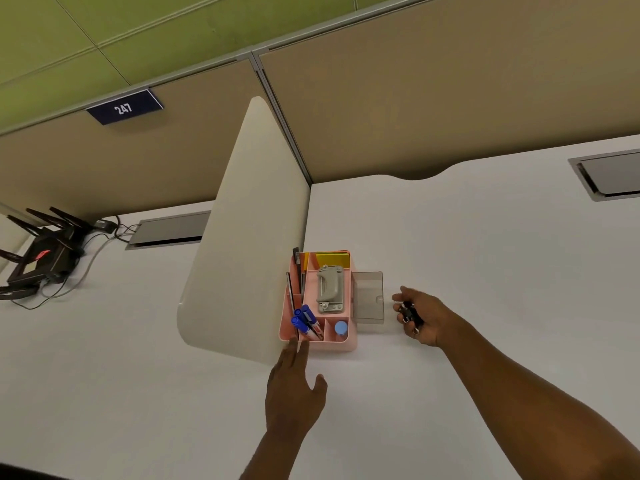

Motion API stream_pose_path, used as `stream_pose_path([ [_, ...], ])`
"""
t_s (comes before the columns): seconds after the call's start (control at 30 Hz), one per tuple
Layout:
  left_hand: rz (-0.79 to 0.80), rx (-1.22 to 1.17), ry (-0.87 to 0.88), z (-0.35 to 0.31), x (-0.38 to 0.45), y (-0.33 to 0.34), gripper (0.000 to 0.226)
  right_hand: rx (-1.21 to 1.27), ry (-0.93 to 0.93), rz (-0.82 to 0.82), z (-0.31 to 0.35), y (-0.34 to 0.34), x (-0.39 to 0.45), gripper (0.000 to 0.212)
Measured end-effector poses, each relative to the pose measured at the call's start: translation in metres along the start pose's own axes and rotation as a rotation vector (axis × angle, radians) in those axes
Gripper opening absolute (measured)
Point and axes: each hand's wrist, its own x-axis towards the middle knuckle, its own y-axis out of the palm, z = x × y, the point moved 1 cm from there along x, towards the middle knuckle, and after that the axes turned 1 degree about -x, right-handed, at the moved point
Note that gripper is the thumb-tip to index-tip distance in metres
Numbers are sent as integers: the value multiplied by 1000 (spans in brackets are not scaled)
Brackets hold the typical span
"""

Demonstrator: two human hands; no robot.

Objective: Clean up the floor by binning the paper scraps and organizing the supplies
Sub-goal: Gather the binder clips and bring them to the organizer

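Note:
A pink desk organizer point(349, 341) stands on the white desk beside a cream divider panel. It holds blue markers point(304, 318), dark pens, a grey hole punch point(330, 288), yellow sticky notes point(332, 260) and a small blue-capped bottle point(341, 328). A clear grey drawer point(369, 295) sticks out of its right side. My left hand point(294, 389) reaches with straight fingers, its fingertips touching the organizer's near left corner. My right hand point(420, 317), just right of the drawer, holds several small black binder clips point(408, 311) in curled fingers.
The cream divider panel point(249, 233) rises left of the organizer. A black router with antennas and cables point(45, 254) sits on the neighbouring desk at far left. Cable hatches point(609, 174) are set into the desks. Beige partition walls stand behind.

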Motion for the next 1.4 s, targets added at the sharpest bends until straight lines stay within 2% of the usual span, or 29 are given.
stream_pose_path([
  [0.13, -1, -9, -11, 1, 0, 1, 76, 441, -69, 104, 12, 19, -16, 28],
  [0.2, 1, -10, -15, 1, 0, 2, 76, 572, -102, 160, 12, 34, -24, 28],
  [0.43, 8, -8, -17, 2, 3, 1, 77, 506, -244, 155, 13, 70, -36, 37],
  [0.6, -1, -22, -17, 1, 2, 2, 76, 278, -362, 119, 15, 78, -34, 44],
  [0.8, -19, -33, -7, 1, 2, 2, 75, 299, -452, 181, 21, 68, -33, 46],
  [0.83, -19, -32, -7, 1, 2, 2, 75, 305, -477, 146, 21, 64, -33, 44],
  [0.9, -20, -37, -9, 1, 2, 2, 74, 239, -517, -62, 20, 57, -32, 34],
  [0.97, -24, -49, -8, 1, 1, 1, 73, 33, -531, -354, 14, 51, -28, 22],
  [1.03, -30, -55, -2, 1, 1, 1, 72, -262, -534, -522, 1, 51, -27, 23],
  [1.1, -30, -52, -6, 1, 1, 1, 72, -397, -543, -565, -22, 57, -27, 18],
  [1.2, -22, -38, -16, 0, 2, 1, 72, -447, -590, -562, -47, 72, -29, 37],
  [1.33, -17, -37, -22, -1, 2, -1, 72, -551, -586, -544, -58, 87, -31, 39],
  [1.4, -17, -35, -17, -1, 1, -1, 72, -700, -670, -558, -56, 87, -31, 41],
])
